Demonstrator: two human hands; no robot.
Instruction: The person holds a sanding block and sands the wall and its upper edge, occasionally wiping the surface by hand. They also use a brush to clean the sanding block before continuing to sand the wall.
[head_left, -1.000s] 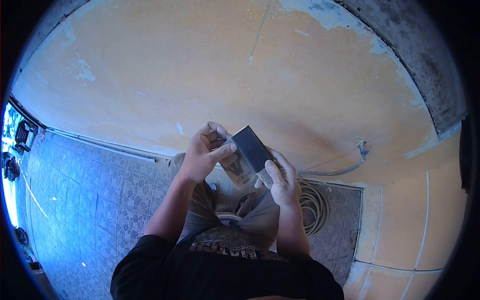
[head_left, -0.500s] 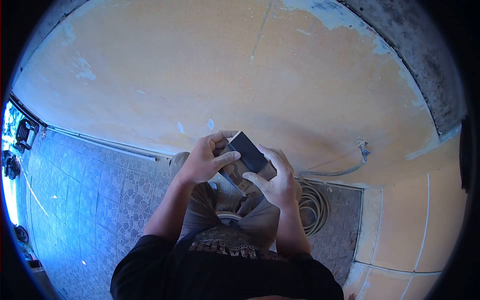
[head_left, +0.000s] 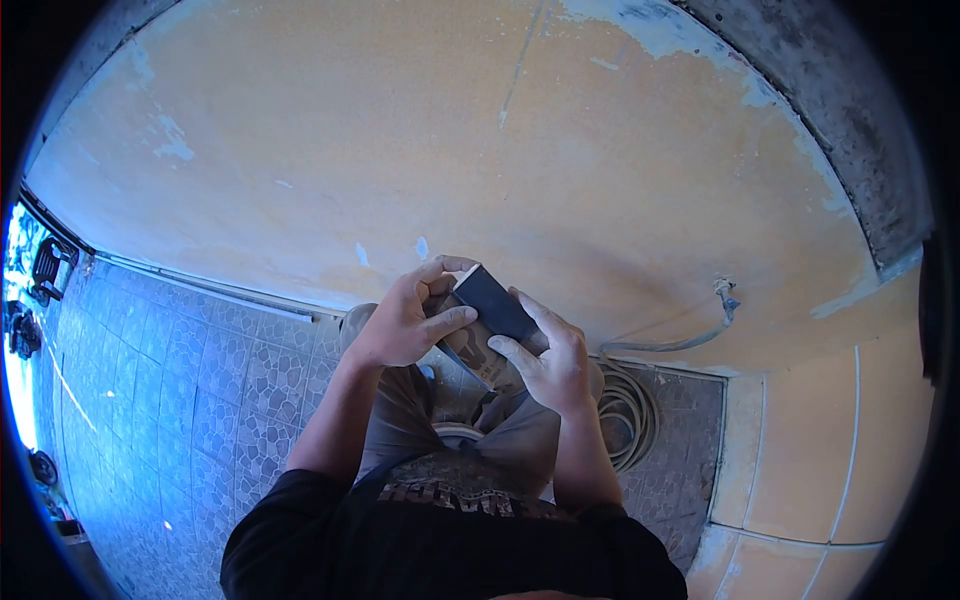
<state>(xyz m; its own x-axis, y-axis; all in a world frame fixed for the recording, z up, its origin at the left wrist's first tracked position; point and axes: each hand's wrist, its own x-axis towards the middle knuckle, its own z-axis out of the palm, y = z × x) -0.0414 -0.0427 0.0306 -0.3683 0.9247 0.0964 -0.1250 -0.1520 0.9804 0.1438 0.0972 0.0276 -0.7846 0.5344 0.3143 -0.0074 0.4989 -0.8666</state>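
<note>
Between my two hands is a sheet of sandpaper [head_left: 492, 303], folded over what looks like a flat block with a pale edge at its top corner. Its dark grit face is turned up, and the brown printed backing hangs out below, towards my lap. My left hand [head_left: 408, 318] grips the upper left side, thumb on top and fingers curled behind. On the right side, my right hand [head_left: 552, 358] pinches the sheet with its thumb across the lower fold and fingers along the far edge. Both hands look dusty.
A worn yellow wall [head_left: 400, 150] with pale patches rises in front. From it a pipe fitting [head_left: 724, 288] sticks out, with a hose [head_left: 630, 420] coiled on the floor at right. Patterned tiles [head_left: 230, 390] cover the floor at left. My knees are bent below my hands.
My right thumb and fingers have shifted slightly up along the sandpaper. The dark face has turned a little and my left hand has moved slightly up and left. Little else differs.
</note>
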